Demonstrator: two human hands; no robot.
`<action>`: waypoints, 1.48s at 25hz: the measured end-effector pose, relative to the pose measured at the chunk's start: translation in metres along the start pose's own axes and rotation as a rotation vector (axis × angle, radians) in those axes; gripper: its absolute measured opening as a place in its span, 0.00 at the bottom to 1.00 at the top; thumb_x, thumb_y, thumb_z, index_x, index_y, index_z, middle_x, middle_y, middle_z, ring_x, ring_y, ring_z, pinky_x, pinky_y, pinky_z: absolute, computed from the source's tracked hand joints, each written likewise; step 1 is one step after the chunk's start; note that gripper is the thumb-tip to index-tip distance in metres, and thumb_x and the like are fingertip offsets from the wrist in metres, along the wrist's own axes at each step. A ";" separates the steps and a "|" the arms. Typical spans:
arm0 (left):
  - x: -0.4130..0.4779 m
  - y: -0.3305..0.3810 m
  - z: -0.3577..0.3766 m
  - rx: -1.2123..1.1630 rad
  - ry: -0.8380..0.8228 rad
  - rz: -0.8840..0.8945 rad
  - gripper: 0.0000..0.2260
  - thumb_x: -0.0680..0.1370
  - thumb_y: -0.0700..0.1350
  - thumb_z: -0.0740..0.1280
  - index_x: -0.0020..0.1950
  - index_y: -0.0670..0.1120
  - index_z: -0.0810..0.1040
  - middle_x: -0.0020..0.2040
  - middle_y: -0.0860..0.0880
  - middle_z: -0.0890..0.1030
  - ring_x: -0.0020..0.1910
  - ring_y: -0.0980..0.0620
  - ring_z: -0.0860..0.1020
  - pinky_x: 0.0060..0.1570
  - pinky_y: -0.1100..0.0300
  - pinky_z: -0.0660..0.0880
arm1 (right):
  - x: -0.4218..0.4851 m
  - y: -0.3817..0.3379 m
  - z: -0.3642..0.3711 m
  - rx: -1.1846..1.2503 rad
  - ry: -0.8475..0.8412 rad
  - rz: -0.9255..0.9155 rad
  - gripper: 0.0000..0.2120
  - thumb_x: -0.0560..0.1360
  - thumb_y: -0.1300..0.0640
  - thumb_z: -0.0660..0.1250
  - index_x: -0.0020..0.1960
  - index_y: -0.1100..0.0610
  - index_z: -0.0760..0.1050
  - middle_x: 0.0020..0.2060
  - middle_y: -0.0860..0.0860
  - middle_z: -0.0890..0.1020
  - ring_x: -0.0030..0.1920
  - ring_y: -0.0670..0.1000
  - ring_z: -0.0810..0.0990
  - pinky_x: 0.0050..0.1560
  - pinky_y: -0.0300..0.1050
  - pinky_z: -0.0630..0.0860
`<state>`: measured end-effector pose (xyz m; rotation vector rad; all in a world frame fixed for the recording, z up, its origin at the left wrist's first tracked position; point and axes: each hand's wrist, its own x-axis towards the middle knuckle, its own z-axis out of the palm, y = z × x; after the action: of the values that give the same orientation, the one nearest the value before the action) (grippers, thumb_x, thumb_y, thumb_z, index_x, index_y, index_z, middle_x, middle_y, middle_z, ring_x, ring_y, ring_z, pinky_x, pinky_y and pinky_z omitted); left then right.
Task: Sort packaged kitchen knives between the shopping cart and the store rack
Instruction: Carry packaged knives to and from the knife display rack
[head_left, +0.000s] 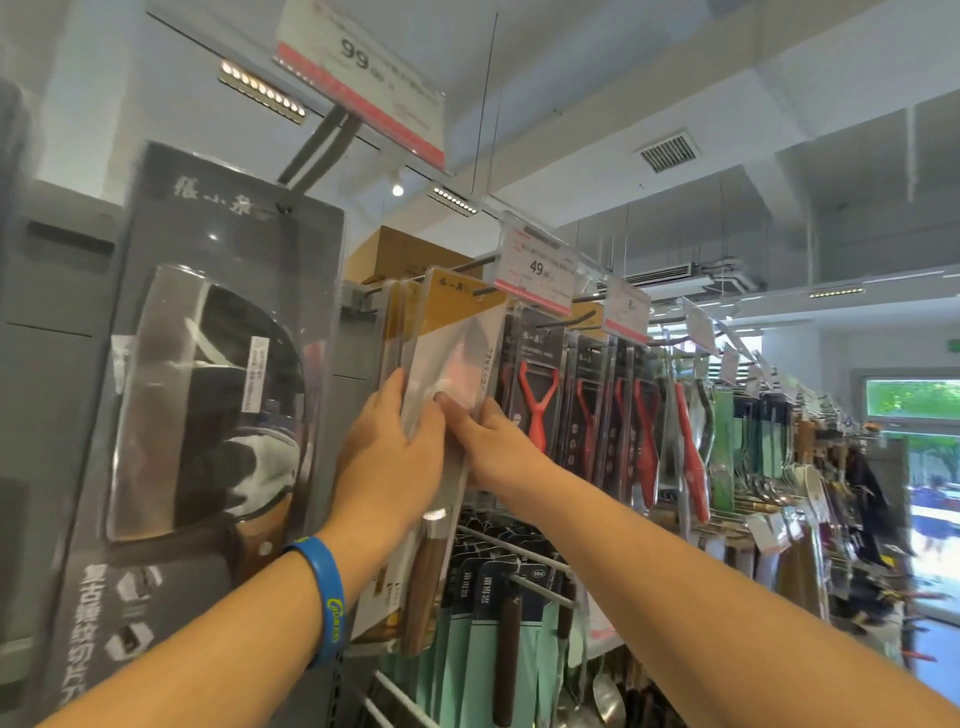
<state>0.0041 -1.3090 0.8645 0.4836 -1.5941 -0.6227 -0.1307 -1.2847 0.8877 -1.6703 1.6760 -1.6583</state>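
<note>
A packaged kitchen knife (457, 343) with a yellow card top and a wooden handle hangs at the front of a rack hook (470, 265), with more like it behind. My left hand (387, 457) grips the pack's left edge, fingers wrapped behind it. My right hand (485, 441) holds the right edge, its thumb pressed on the clear front. A large dark cleaver pack (202, 405) hangs close on the left. The shopping cart is out of view.
Red peelers (540, 400) in dark packs hang just right of my hands, under a price tag (537, 270) reading 49. Green-carded knives (498, 623) hang on wire hooks below. A larger price sign (363, 73) sticks out overhead. The rack runs on to the right.
</note>
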 end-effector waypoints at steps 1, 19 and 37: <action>0.001 -0.002 0.000 0.034 0.002 0.011 0.21 0.82 0.55 0.59 0.76 0.56 0.65 0.70 0.54 0.73 0.62 0.53 0.74 0.57 0.58 0.71 | 0.002 0.003 0.001 0.018 0.002 0.002 0.36 0.75 0.32 0.67 0.74 0.51 0.65 0.62 0.49 0.81 0.60 0.52 0.82 0.65 0.58 0.79; 0.001 -0.020 -0.003 -0.053 -0.145 -0.155 0.29 0.81 0.59 0.59 0.79 0.63 0.50 0.82 0.55 0.50 0.79 0.50 0.56 0.76 0.50 0.58 | 0.006 -0.005 0.015 0.312 0.006 0.133 0.23 0.83 0.39 0.60 0.69 0.53 0.77 0.58 0.55 0.86 0.56 0.54 0.86 0.47 0.50 0.85; -0.032 0.006 0.010 0.017 -0.071 -0.048 0.33 0.80 0.59 0.57 0.81 0.57 0.45 0.81 0.57 0.47 0.79 0.53 0.50 0.75 0.55 0.53 | -0.027 0.009 -0.010 0.191 0.058 -0.068 0.11 0.86 0.48 0.59 0.62 0.46 0.78 0.51 0.47 0.88 0.52 0.48 0.87 0.42 0.41 0.83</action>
<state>-0.0017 -1.2833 0.8437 0.5181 -1.6599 -0.6697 -0.1352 -1.2607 0.8705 -1.6187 1.4476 -1.8503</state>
